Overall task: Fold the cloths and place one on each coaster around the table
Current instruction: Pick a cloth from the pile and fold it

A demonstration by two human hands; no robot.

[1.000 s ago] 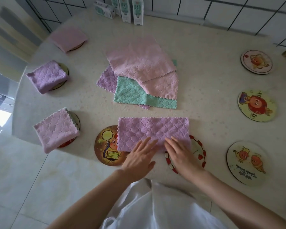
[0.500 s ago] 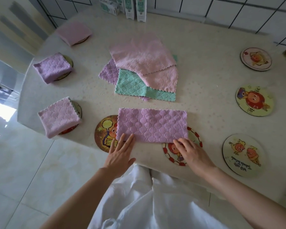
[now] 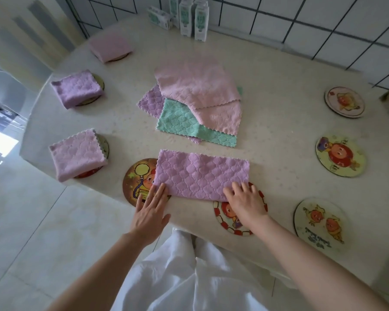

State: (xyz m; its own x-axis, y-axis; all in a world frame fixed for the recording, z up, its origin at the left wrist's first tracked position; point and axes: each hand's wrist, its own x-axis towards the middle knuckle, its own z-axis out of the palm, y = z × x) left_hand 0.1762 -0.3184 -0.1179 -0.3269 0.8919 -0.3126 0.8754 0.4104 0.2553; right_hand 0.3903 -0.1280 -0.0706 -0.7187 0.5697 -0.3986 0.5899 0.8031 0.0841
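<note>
Purple quilted cloth, folded to a strip, laid at the near edge of the table, overlapping the balloon coaster and red-rimmed coaster; judged soft, light, limp; near corners pressed under flat left hand and right hand, nothing clasped; best pinched at one short end's corners.

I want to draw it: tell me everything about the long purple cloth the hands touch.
The purple quilted fleecy cloth lies flat, folded into a long rectangle with wavy edges. Its left end overlaps the round orange balloon coaster, its right corner the round red-rimmed coaster. The left hand touches its near left corner, the right hand its near right.
</note>
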